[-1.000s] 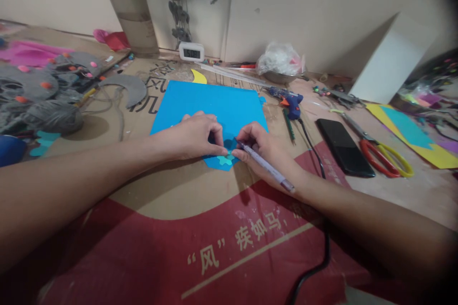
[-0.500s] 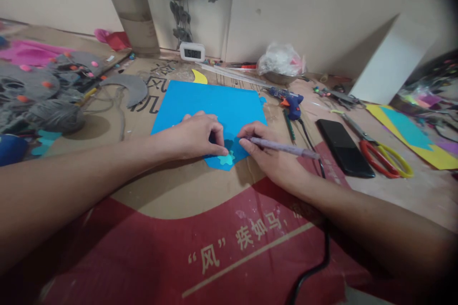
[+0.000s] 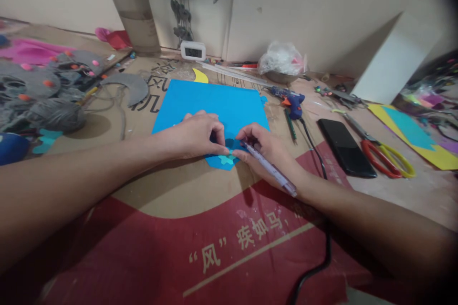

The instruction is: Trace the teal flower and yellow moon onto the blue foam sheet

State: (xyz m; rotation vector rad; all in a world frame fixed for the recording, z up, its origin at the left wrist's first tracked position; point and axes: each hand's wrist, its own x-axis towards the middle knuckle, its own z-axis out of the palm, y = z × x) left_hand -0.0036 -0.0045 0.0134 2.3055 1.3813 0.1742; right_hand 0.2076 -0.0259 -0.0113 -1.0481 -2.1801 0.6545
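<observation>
Foam sheet [image 3: 222,102], thin, light and floppy, lay flat on cardboard; the left hand [image 3: 198,134] pinned a small teal cutout [image 3: 225,159] at its near edge, fingers pressed down, while the right hand [image 3: 266,150] gripped a pen [image 3: 270,169].

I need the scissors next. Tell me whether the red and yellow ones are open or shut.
Shut. The scissors lie flat on the cardboard right of the black phone, blades together in one strip, loops side by side.
</observation>
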